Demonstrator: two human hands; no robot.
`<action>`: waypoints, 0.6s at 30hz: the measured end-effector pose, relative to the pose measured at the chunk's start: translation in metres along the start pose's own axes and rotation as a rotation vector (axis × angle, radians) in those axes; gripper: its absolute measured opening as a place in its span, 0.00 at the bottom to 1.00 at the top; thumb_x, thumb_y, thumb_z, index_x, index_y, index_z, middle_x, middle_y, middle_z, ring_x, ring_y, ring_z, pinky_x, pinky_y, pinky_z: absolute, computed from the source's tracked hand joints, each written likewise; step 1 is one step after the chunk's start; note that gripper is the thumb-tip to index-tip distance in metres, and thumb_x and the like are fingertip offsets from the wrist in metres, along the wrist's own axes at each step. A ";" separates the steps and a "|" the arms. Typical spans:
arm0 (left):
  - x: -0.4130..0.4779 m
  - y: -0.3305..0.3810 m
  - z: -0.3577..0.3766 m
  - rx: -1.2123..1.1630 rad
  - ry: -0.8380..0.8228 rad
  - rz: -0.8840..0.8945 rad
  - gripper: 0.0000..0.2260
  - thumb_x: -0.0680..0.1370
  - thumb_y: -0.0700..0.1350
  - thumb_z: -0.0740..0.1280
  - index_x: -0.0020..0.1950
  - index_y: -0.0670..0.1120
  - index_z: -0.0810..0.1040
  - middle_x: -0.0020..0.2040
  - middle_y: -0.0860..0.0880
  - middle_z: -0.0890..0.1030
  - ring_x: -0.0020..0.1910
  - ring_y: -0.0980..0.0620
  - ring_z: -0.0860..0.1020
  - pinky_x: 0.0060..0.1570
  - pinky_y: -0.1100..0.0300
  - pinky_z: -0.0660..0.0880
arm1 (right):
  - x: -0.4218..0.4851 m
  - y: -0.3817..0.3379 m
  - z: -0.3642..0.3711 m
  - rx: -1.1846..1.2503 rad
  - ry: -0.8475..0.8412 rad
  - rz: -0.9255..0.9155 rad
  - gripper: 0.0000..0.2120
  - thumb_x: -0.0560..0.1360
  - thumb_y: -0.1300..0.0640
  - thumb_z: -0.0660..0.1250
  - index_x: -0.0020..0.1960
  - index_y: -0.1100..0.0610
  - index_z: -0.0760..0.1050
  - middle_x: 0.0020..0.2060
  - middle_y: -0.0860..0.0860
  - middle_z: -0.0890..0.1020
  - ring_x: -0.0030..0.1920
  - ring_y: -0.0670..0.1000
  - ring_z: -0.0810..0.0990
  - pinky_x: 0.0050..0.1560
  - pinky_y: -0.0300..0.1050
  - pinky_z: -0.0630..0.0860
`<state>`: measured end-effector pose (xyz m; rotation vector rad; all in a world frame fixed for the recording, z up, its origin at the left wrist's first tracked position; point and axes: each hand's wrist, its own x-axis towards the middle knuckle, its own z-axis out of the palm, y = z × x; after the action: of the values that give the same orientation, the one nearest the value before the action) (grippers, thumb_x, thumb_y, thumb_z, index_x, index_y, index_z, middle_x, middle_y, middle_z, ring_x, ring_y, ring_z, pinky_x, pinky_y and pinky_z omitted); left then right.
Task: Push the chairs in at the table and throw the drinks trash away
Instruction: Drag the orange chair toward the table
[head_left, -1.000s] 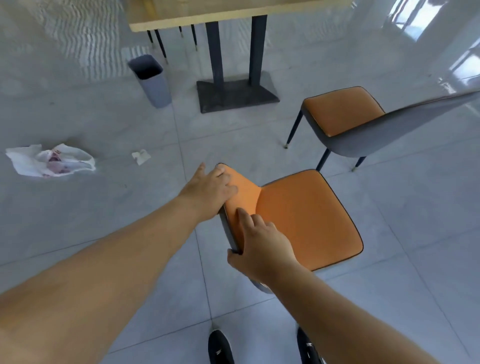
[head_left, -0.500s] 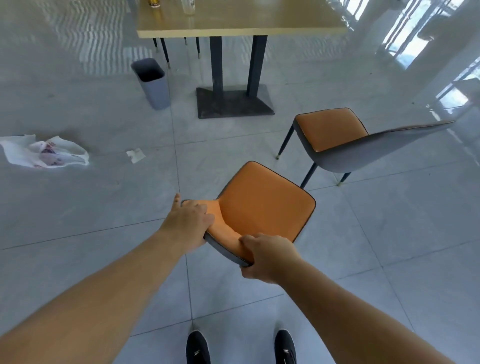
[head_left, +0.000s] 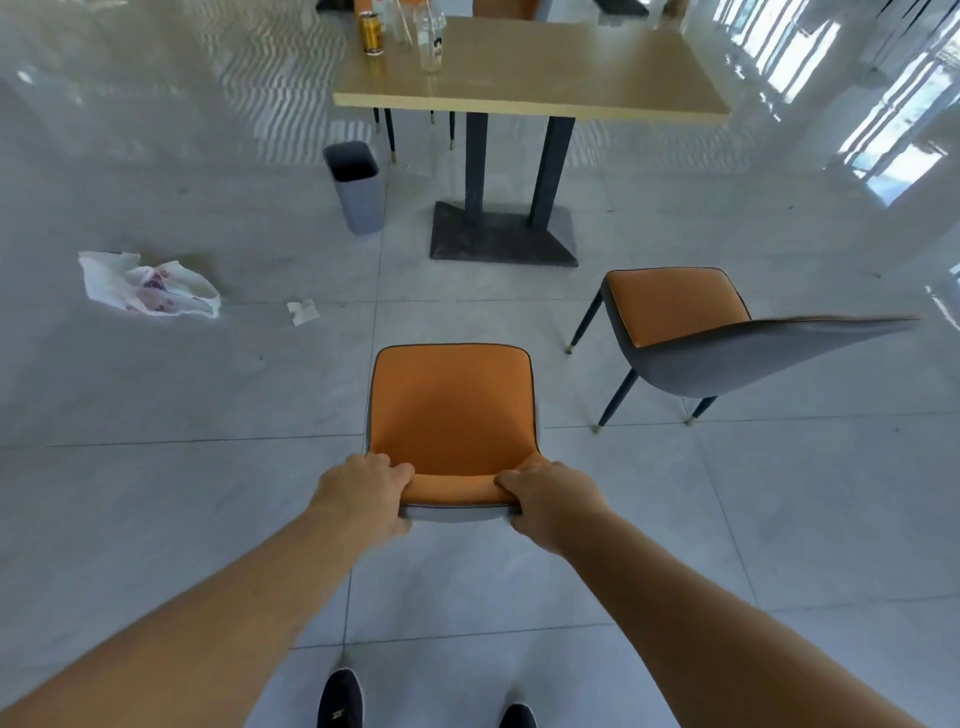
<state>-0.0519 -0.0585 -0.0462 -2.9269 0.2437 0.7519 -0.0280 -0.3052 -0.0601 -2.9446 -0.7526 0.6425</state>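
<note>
Between the fingers, chair backrest (head_left: 457, 493), left hand (head_left: 363, 493) and right hand (head_left: 550, 501) clenched on its corners

Legible text: none. The yellow can (head_left: 371, 32) standing on the tabletop (head_left: 571, 67) is showing dark markings too blurred to read, and the clear cup (head_left: 430, 39) beside it is bearing a small dark printed figure with no readable wording. The crumpled white bag (head_left: 148, 285) lying on the floor is carrying reddish-purple print that is not resolving into letters.
</note>
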 end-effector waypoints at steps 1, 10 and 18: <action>0.000 0.003 -0.003 -0.017 -0.023 -0.037 0.22 0.76 0.62 0.69 0.67 0.56 0.72 0.59 0.50 0.76 0.56 0.47 0.75 0.51 0.52 0.78 | 0.000 0.002 0.000 -0.004 0.010 -0.017 0.12 0.80 0.47 0.65 0.63 0.45 0.75 0.51 0.49 0.81 0.50 0.55 0.79 0.44 0.49 0.75; 0.013 0.008 -0.006 -0.250 0.046 -0.090 0.16 0.75 0.53 0.74 0.61 0.56 0.77 0.55 0.52 0.79 0.51 0.49 0.78 0.49 0.55 0.77 | 0.016 0.021 -0.008 0.020 0.063 -0.089 0.11 0.81 0.47 0.66 0.62 0.47 0.76 0.47 0.49 0.81 0.48 0.55 0.80 0.46 0.49 0.74; 0.076 -0.019 -0.034 -0.286 0.125 -0.049 0.15 0.75 0.50 0.73 0.61 0.55 0.77 0.54 0.51 0.79 0.51 0.48 0.77 0.50 0.51 0.79 | 0.081 0.046 -0.030 0.045 0.059 -0.035 0.13 0.80 0.45 0.67 0.62 0.46 0.75 0.49 0.48 0.80 0.51 0.56 0.79 0.52 0.53 0.80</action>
<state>0.0326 -0.0544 -0.0524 -3.2406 0.0786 0.6460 0.0700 -0.3060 -0.0696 -2.8888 -0.7725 0.5602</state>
